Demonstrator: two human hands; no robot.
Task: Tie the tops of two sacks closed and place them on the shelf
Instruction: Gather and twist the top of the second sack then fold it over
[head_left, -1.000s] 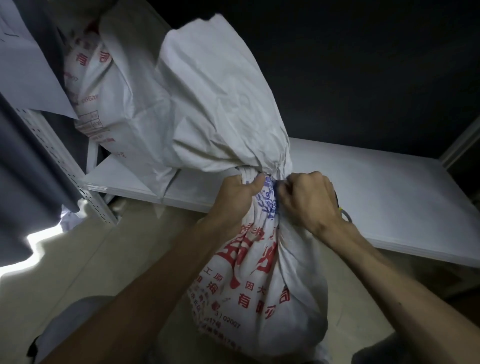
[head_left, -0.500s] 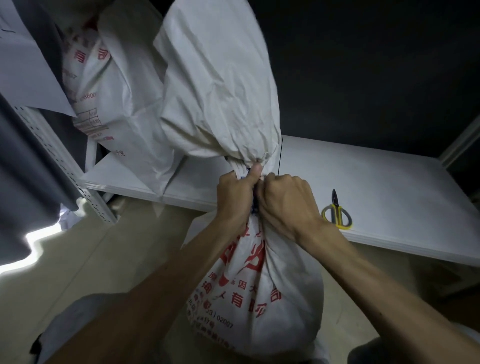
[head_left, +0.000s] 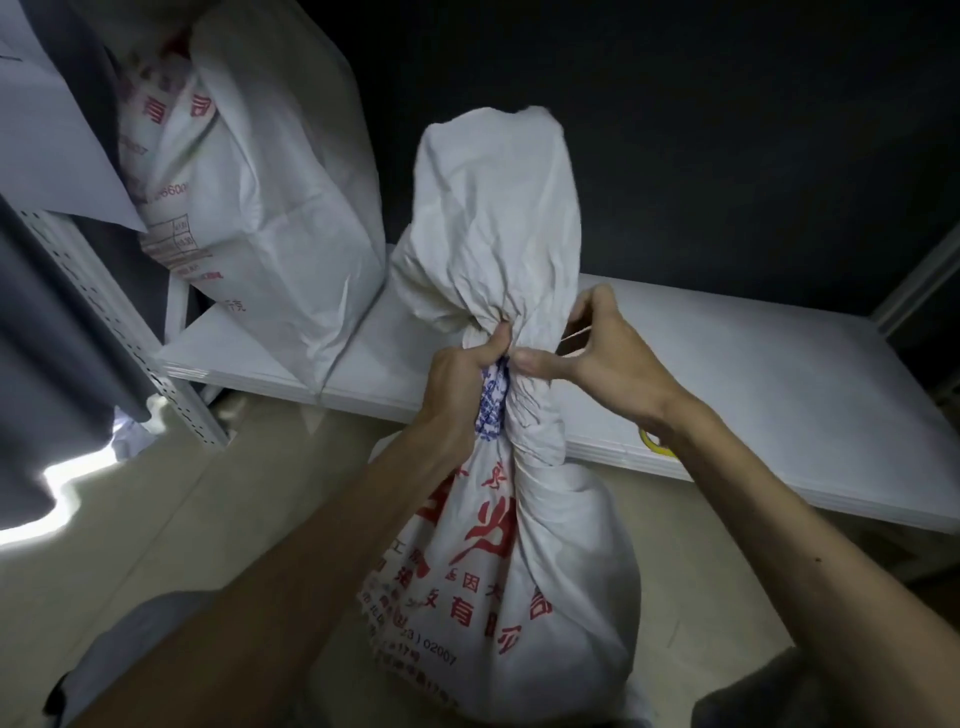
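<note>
Left hand (head_left: 460, 382) is fisted tight round the neck of the sack (head_left: 498, 561) standing on the floor by the shelf (head_left: 779, 395). Right hand (head_left: 597, 345) pinches a thin string (head_left: 574, 334); if either grip slackens, I'd bet the neck springs back open.

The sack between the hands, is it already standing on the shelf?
No, the sack stands on the floor in front of the shelf, its neck gripped by the left hand.

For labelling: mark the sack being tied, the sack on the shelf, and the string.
sack being tied (head_left: 519, 561), head view, printed belly.
sack on the shelf (head_left: 291, 208), head view, front face.
string (head_left: 574, 334), head view, taut strand.
</note>
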